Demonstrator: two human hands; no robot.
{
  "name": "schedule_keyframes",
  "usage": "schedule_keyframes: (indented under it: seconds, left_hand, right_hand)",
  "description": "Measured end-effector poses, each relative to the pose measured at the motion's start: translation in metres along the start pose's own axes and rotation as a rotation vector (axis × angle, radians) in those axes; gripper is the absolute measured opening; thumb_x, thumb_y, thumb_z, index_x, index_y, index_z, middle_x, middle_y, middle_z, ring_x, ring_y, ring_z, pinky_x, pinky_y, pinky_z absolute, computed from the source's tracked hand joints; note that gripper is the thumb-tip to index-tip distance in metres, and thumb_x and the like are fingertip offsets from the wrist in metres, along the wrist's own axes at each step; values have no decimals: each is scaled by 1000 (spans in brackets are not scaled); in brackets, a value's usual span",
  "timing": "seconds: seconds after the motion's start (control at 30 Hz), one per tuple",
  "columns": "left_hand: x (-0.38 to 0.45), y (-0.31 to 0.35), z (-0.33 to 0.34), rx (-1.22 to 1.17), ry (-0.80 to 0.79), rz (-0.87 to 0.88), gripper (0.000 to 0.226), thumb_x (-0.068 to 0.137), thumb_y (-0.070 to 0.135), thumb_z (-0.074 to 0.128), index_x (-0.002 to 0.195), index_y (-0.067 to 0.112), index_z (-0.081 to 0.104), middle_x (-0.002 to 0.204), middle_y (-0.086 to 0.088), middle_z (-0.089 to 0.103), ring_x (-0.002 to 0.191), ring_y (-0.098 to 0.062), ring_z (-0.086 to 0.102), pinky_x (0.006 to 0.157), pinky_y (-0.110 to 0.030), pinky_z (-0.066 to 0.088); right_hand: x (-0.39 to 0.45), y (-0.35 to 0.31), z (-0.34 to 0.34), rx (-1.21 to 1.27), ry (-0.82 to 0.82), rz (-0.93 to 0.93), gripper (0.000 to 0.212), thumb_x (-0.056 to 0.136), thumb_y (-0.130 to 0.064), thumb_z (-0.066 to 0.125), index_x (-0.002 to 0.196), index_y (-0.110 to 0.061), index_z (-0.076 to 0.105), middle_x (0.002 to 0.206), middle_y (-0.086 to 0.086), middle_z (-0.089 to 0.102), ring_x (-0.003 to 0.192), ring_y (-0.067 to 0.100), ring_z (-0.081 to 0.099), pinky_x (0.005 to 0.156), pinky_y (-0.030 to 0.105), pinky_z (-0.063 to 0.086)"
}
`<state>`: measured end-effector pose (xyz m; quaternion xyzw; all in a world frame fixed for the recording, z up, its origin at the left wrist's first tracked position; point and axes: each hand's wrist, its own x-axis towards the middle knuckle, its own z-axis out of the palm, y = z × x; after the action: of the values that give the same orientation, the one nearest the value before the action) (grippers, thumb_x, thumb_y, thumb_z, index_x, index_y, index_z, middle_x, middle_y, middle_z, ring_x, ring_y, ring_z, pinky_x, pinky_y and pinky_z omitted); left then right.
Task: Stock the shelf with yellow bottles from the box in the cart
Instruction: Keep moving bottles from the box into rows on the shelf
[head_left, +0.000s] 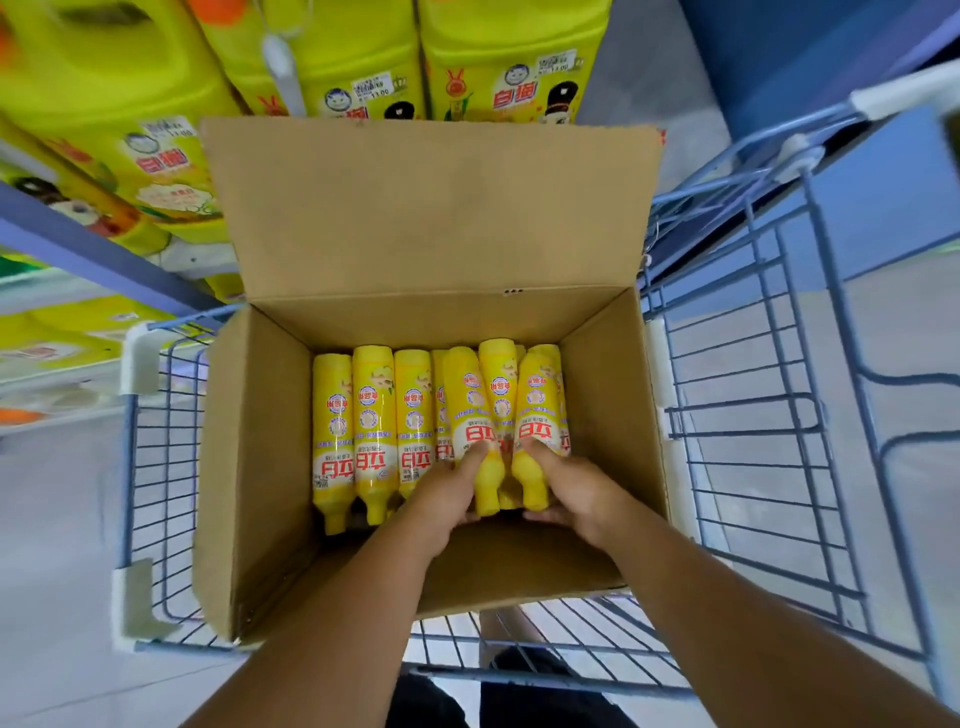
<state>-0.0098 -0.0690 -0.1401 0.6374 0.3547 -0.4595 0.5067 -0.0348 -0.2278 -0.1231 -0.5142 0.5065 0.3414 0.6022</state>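
- An open cardboard box (260, 467) sits in a blue wire cart (753, 415) in the middle of the frame, its far flap (431, 208) standing up toward the top.
- Yellow bottles (374, 431) lie in a row on the box floor against the far wall, caps pointing toward the bottom of the frame, labels upside down.
- The left hand (447, 499) reaches into the box just right of centre, its fingers curled round the neck end of one bottle (470, 415) that lies tilted on top of the row.
- The right hand (571, 493) is just beside it to the right, gripping the lower end of another bottle (540, 400), thumb across the label.
- A third bottle (498, 379) shows between those two; whether either hand touches it I cannot tell.
- Large yellow jugs (156, 156) with price stickers fill a shelf (93, 260) across the upper left and top of the frame.
- Grey floor (52, 519) shows at lower left.
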Motion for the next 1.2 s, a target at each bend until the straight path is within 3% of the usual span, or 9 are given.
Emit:
schedule_keyframes:
  seconds: [0.07, 0.13, 0.23, 0.4, 0.6, 0.77, 0.87, 1.03, 1.2]
  left_hand:
    - [-14, 5, -4, -118, 3, -45, 57, 84, 66, 59, 114, 18, 65, 99, -7, 76, 94, -28, 72, 80, -41, 61]
    - [-36, 8, -14, -182, -1, -48, 53, 87, 62, 60, 110, 14, 67, 93, -10, 77, 90, -29, 73, 63, -33, 56]
    - [-74, 6, -33, -233, -30, -13, 50, 89, 56, 62, 107, 9, 67, 74, -9, 71, 66, -23, 65, 52, -27, 44]
    - [-139, 12, -71, -383, -122, 137, 49, 90, 48, 63, 113, 5, 66, 76, -13, 70, 55, -19, 65, 56, -27, 48]
    - [-212, 20, -152, -332, -208, 356, 47, 95, 48, 54, 120, 10, 65, 104, -18, 75, 99, -34, 72, 83, -43, 57]
    - [-261, 27, -235, -291, -176, 546, 58, 68, 60, 68, 104, 13, 71, 97, -16, 76, 90, -34, 74, 93, -57, 54]
    - [-284, 21, -280, -263, -153, 644, 58, 67, 62, 74, 102, 16, 72, 97, -12, 77, 95, -33, 73, 94, -53, 54]
    - [-316, 18, -340, -389, 23, 642, 68, 49, 65, 70, 95, 15, 70, 96, -17, 76, 94, -37, 71, 93, -57, 53]
    - [-353, 5, -383, -475, 176, 668, 42, 90, 48, 60, 99, 8, 68, 77, -15, 75, 72, -31, 71, 73, -44, 56]
  right_hand:
    - [-16, 0, 5, 68, -10, 6, 48, 90, -52, 67, 117, -12, 62, 100, 12, 76, 81, 27, 74, 68, 39, 61]
    - [-33, 2, 9, 100, -12, 17, 50, 90, -54, 66, 116, -12, 62, 93, 13, 74, 72, 25, 71, 63, 36, 59]
    - [-63, 10, 18, 117, -50, 1, 56, 89, -57, 65, 116, -7, 66, 79, 11, 73, 63, 20, 68, 59, 32, 57]
    - [-135, 8, 55, 118, -165, -85, 54, 86, -56, 64, 108, -8, 70, 72, 9, 70, 62, 20, 64, 62, 31, 55]
    - [-242, -2, 131, 163, -198, -291, 45, 94, -49, 60, 93, -6, 76, 74, 12, 67, 60, 21, 56, 67, 35, 53]
    - [-322, 2, 208, 160, -204, -503, 41, 98, -45, 55, 97, -7, 72, 79, 15, 65, 60, 21, 55, 64, 35, 48]
    - [-353, 4, 249, 154, -224, -576, 45, 98, -47, 53, 98, -6, 71, 79, 17, 68, 61, 23, 54, 67, 38, 49]
    - [-385, 7, 297, 96, -245, -634, 51, 94, -51, 58, 106, -3, 69, 77, 14, 60, 60, 21, 52, 53, 32, 46]
    - [-407, 5, 331, -76, -261, -724, 44, 97, -47, 55, 108, -6, 67, 72, 9, 61, 50, 13, 53, 51, 29, 38]
